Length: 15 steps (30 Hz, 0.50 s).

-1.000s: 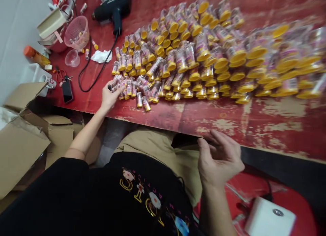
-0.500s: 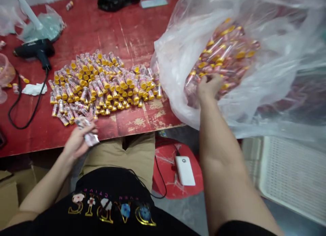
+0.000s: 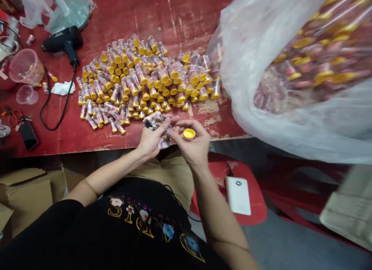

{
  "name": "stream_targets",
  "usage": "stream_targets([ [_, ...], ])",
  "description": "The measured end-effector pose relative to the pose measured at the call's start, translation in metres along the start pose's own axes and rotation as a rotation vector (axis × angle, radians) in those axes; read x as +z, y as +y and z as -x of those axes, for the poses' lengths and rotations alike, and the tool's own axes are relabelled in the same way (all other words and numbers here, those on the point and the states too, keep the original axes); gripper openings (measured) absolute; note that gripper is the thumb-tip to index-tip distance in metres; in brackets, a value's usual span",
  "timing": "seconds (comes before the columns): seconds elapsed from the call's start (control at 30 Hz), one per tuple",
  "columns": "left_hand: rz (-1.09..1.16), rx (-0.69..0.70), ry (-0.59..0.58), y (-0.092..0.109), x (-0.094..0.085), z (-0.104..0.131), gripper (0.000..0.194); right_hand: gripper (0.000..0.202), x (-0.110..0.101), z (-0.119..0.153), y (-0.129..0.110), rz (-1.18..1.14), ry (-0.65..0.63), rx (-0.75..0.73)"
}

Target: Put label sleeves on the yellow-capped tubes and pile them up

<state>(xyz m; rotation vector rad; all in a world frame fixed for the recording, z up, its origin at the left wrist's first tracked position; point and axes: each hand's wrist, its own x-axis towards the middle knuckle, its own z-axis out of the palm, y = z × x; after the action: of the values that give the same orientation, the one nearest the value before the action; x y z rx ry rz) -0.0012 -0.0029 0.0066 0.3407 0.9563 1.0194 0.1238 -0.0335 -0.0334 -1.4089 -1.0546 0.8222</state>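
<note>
My left hand point(image 3: 152, 140) grips a bunch of shiny printed wrappers point(image 3: 155, 122) at the table's front edge. Right beside it, my right hand point(image 3: 193, 144) is closed around a small tube with a yellow cap point(image 3: 189, 134); the cap faces up and the rest of the tube is mostly hidden by the fingers. The fingertips of both hands meet near the wrappers. Behind them lies a large heap of clear tubes with yellow ends point(image 3: 139, 83). A big translucent bag point(image 3: 241, 68) full of similar tubes point(image 3: 322, 64) stands open at the right.
On the red table point(image 3: 139, 14) at the left are a black heat gun point(image 3: 64, 41) with a cord, a pink basket point(image 3: 26, 66), a clear cup point(image 3: 27, 94), white tissue point(image 3: 62, 88) and a phone point(image 3: 28, 135). A white power bank point(image 3: 238, 195) rests on a red stool point(image 3: 258, 200).
My right hand has left the bag and come beside my left hand with a yellow-capped tube. My left hand has moved up to it with the wrappers. The view has shifted.
</note>
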Motion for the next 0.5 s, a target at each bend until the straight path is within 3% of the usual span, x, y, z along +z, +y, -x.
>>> stream_targets([
  [0.1,-0.033,-0.026,-0.030,-0.004,-0.006,0.004,0.037,0.034,0.024,0.014,0.000,-0.126,-0.018,0.051],
  [0.27,-0.035,-0.060,0.103,0.005,-0.021,0.012,0.036,0.026,0.023,0.011,-0.006,-0.044,-0.002,0.006],
  [0.37,-0.033,0.031,0.183,0.005,-0.023,0.014,0.036,0.030,0.023,0.015,-0.009,-0.076,-0.044,0.060],
  [0.5,-0.073,0.171,0.173,0.002,-0.024,0.011,0.041,0.035,0.025,0.017,-0.009,-0.101,-0.032,0.027],
])
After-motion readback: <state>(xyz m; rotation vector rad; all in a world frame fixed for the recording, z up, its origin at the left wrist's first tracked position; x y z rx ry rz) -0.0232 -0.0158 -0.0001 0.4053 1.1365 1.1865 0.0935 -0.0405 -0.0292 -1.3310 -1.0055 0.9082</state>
